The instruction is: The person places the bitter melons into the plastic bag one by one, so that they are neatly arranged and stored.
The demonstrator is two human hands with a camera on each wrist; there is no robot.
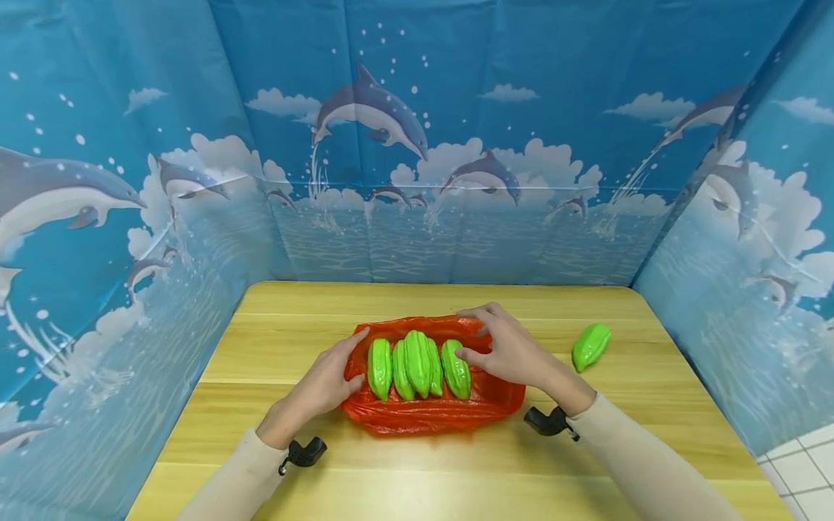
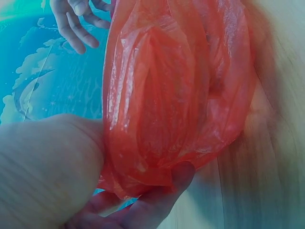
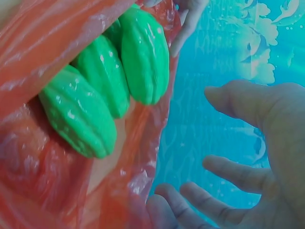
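Note:
A red plastic bag (image 1: 433, 420) lies spread open, with several glossy green ridged fruits (image 1: 417, 365) side by side in it. My left hand (image 1: 328, 376) is at the bag's left end, thumb over the edge and fingers along the outer side. In the left wrist view, film of the bag (image 2: 157, 109) runs between thumb and fingers (image 2: 147, 205). My right hand (image 1: 511, 351) hovers over the back right rim, its thumb overlapping the rightmost green fruit (image 1: 456, 370). In the right wrist view, the right hand (image 3: 252, 167) has its fingers spread, holding nothing.
One more green ridged fruit (image 1: 591, 347) lies on the wooden table (image 1: 417, 477), to the right of the bag. A blue dolphin-print curtain (image 1: 417, 239) stands along the back and both sides. Each wrist wears a small black camera (image 1: 306, 452).

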